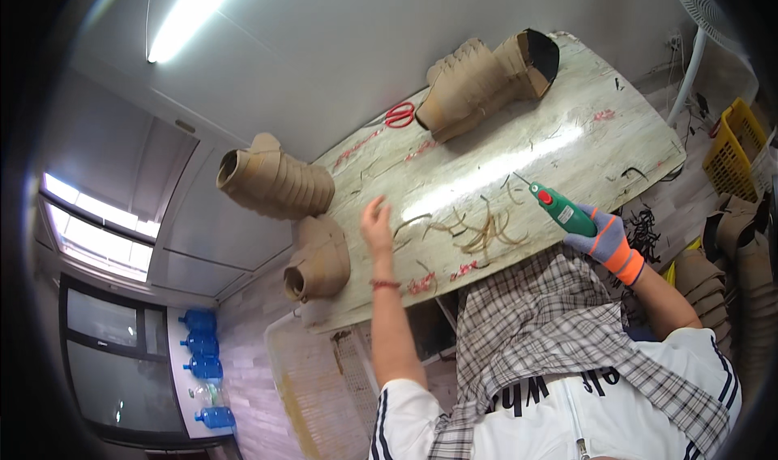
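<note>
The green rotary tool point(562, 209), thin bit pointing out over the pale worktable point(519, 148), sits clamped in the gloved right hand point(606, 239) near the table's edge. It looks light, rigid and smooth-bodied, best gripped round the barrel behind the red switch, clear of the bit. The bare left hand point(375, 226) hovers with fingers spread, holding nothing, just above curled tan strips point(478, 231). Three stacks of brown cardboard shoe forms point(275, 183) rest on the table, plus one pair of red scissors point(399, 115); five blue water bottles point(201, 345) stand against the wall
</note>
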Demonstrator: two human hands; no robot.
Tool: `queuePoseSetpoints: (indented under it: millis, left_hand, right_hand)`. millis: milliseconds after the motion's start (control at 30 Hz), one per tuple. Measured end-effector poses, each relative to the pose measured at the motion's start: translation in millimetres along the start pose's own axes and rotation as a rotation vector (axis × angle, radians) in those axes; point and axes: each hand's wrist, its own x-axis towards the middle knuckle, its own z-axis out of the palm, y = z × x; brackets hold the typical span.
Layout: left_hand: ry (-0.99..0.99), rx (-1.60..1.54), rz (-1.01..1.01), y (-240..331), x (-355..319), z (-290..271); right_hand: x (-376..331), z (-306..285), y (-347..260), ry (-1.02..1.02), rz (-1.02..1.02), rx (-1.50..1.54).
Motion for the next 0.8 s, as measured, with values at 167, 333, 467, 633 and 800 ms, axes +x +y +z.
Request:
queuePoseSetpoints:
  millis: [167,333,467,633,800]
  left_hand:
    - [-0.078,-0.506,-0.157,-51.7,93.3,125.3]
    - [-0.179,-0.285,-0.33,26.6,106.6,191.1]
    - [-0.28,0.04,-0.27,12.4,100.5,195.6]
    - [-0.107,-0.471,0.097,11.4,62.7,166.4]
    - [-0.118,-0.85,-0.058,50.1,-10.5,86.4]
  right_hand:
    - [3.6,13.0,-11.6,-0.006,-0.024,-0.112]
    - [-1.0,0.3,10.0,0.079,-0.04,-0.177]
    - [2.4,1.7,18.6,0.085,-0.001,-0.185]
    - [12.9,7.6,25.7,0.058,0.019,-0.14]
    - [19.3,16.7,2.6,0.082,0.041,-0.072]
